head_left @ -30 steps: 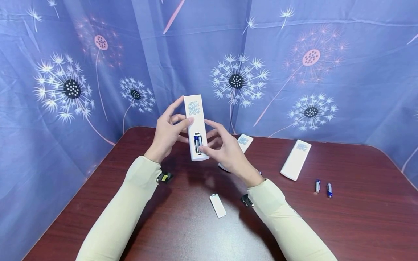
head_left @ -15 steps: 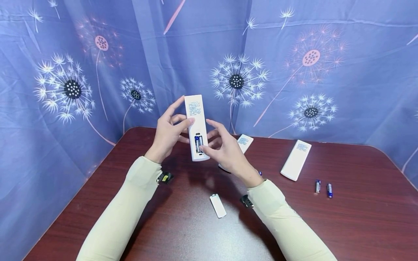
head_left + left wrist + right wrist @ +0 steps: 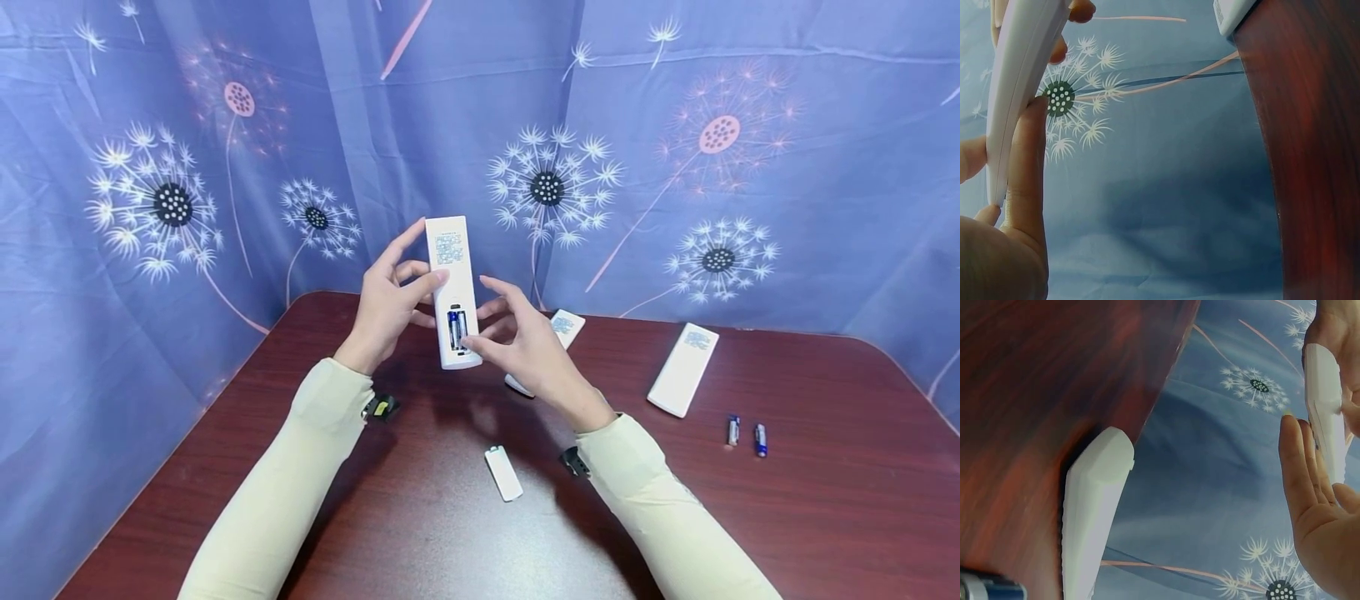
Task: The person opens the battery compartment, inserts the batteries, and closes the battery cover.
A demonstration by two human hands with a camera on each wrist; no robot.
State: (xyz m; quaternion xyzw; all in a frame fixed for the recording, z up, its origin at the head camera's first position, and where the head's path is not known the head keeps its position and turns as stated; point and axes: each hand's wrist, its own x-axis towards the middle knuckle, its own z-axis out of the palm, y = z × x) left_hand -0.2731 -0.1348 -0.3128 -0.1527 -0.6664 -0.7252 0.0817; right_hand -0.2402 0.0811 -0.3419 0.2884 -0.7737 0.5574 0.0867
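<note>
My left hand (image 3: 382, 304) grips a white remote control (image 3: 457, 292) upright above the table, its back facing me and its thumb across the middle. The remote's uncovered battery compartment holds two blue-and-silver batteries (image 3: 453, 329) side by side. At their lower end, the thumb of my right hand (image 3: 532, 350) touches the compartment area. The other right fingers lie fairly straight along the remote's right side, as the right wrist view shows; whether they touch it is unclear. Below, a small white battery cover (image 3: 504, 473) lies on the table. The left wrist view shows the remote (image 3: 1022, 75) edge-on.
Another white remote (image 3: 683, 369) lies back up at the right of the dark red table (image 3: 847, 500). A further remote (image 3: 567, 327) is partly hidden behind my right hand. Two loose batteries (image 3: 732, 430) lie near the right. A blue flowered curtain (image 3: 420, 125) hangs behind.
My right hand has shifted slightly right, its index finger now farther from the remote's edge. The left hand keeps its grip. The whole head view has shifted a little.
</note>
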